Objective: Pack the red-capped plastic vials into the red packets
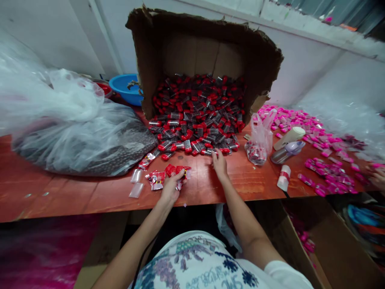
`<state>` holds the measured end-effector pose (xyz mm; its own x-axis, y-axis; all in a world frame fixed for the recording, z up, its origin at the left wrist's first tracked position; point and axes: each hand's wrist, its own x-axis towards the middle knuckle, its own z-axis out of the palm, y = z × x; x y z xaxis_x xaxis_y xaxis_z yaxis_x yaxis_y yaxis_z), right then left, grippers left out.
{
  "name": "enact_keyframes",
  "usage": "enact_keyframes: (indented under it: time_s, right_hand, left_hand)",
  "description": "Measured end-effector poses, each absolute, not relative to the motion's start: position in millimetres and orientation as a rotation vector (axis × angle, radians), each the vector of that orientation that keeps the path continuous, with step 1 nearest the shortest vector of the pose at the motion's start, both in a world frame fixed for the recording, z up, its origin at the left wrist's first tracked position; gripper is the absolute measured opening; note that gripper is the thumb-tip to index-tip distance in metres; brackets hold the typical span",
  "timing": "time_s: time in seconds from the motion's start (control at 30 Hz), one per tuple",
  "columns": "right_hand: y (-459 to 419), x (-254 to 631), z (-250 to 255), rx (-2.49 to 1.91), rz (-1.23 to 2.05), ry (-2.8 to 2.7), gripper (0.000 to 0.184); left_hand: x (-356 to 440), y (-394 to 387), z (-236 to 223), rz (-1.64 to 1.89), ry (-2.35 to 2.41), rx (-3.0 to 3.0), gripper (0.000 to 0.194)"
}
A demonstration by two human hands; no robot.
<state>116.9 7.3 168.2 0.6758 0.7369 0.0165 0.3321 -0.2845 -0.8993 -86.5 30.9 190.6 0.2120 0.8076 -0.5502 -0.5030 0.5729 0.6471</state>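
Packets (177,171), red and clear, sit bunched in left hand (172,188), fingers curled around them at the near table (75,196) edge; a few filled ones and empty sleeves (136,182) lie just beside. Right hand (219,163), fingers loosely spread and holding nothing, touches the front of the red pile (197,120) spilling from tipped box (204,60). Judgement: early stage, handful done, bulk of pile left. Far left: large clear bag (69,128), blue bowl (124,87). Right: pink items (325,168), another person's hand (377,176).
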Motion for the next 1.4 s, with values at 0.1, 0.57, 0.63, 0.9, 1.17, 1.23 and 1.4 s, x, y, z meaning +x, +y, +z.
enact_keyframes:
  time_s: [0.1, 0.57, 0.63, 0.9, 1.17, 1.23, 1.4]
  right_hand:
    - [20, 140, 166, -1.992, 0.489, -0.855, 0.042]
    - [-47, 53, 179, -1.426, 0.862, -0.912, 0.068]
    - [-56, 35, 188, -1.363, 0.948, -0.946, 0.064]
    - [-72, 25, 204, -1.468, 0.744, -1.245, 0.045]
    - [-75, 25, 210, -1.455, 0.765, -1.364, 0.045]
    - [-76, 26, 209, -1.443, 0.832, -1.335, 0.044]
    - [-77, 26, 207, -1.416, 0.937, -1.164, 0.043]
  left_hand:
    - [-90, 30, 192, 0.942, 1.027, 0.371, 0.020]
    - [-103, 31, 192, 0.923, 1.059, 0.375, 0.028]
    - [-101, 29, 194, 0.927, 1.071, 0.387, 0.029]
    - [-105, 22, 200, 0.969, 1.093, 0.460, 0.030]
    - [-107, 17, 206, 1.001, 1.071, 0.529, 0.030]
    - [-108, 16, 205, 1.011, 1.047, 0.564, 0.029]
    - [-110, 12, 209, 1.003, 0.973, 0.645, 0.032]
